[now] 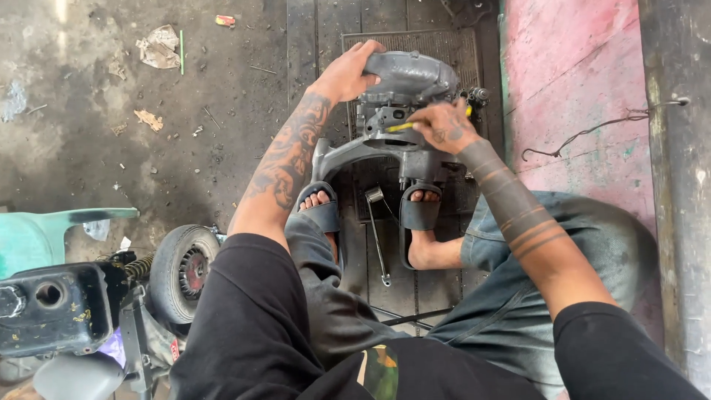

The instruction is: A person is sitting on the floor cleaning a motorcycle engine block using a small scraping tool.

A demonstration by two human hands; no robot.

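Note:
A grey metal engine casing (404, 81) stands upright on the dark floor mat between my sandalled feet. My left hand (344, 72) rests on its rounded top left edge and grips it. My right hand (444, 126) is closed around a tool with a yellow handle (402, 127), whose tip is against the middle of the casing. A curved grey arm (348, 155) of the casing reaches down toward my left foot.
A long metal wrench (378, 237) lies on the mat between my feet. At the lower left are a small wheel (181, 270) and a black metal part (55, 307). A pink wall (578, 74) with a hanging wire stands to the right. Litter dots the concrete floor.

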